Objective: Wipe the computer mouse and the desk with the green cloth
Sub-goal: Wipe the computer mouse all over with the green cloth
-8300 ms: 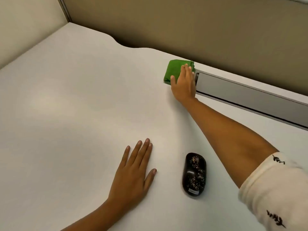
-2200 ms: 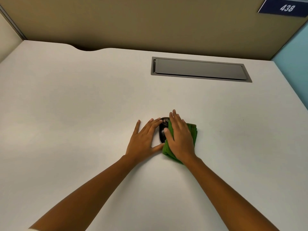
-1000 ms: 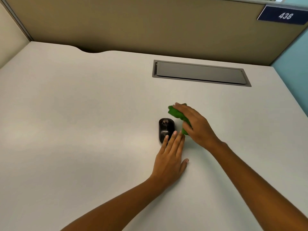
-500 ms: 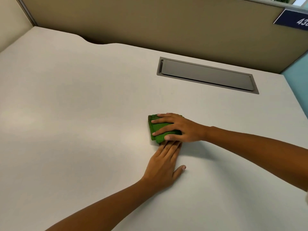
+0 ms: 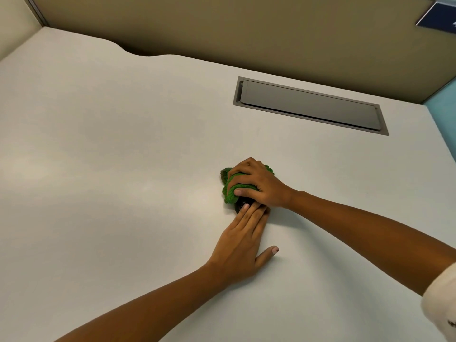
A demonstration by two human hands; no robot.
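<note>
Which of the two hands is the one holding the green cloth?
The right hand: it is curled around the bunched green cloth, pressing it onto the dark mouse. The left hand lies flat, holding nothing, fingertips at the mouse.

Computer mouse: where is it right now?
Head view: the computer mouse sits centre-right on the desk, almost hidden under the green cloth gripped by the right hand, left hand fingertips touching it.

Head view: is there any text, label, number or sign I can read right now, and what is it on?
None can be read in full.
Blue sign on the partition, top right: cut off by the frame edge; only a sliver of a white character shows, unreadable.
White sleeve at the lower right: a small dark mark at the edge, too cropped to tell whether it is writing.
</note>
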